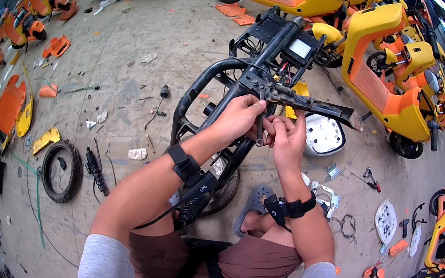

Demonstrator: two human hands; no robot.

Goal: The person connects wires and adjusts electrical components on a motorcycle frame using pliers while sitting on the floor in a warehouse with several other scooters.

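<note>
My left hand [238,118] pinches the dark wrench [260,129] between my hands, its long axis pointing toward me, ring end nearest; my right hand [288,144] curls beside it, grip unclear. Beyond both: black frame [272,50].

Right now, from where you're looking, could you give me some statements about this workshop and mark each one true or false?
1. The left hand is touching a dark wrench. True.
2. The right hand is resting on the person's knee. False: the right hand is raised, close to the wrench.
3. A loose tire lies on the floor to the person's right. False: the loose tire lies to the left.
4. A yellow-and-orange scooter stands beyond the black frame, toward the right. True.
5. The person's shorts are bright green. False: the shorts are brownish red.
</note>
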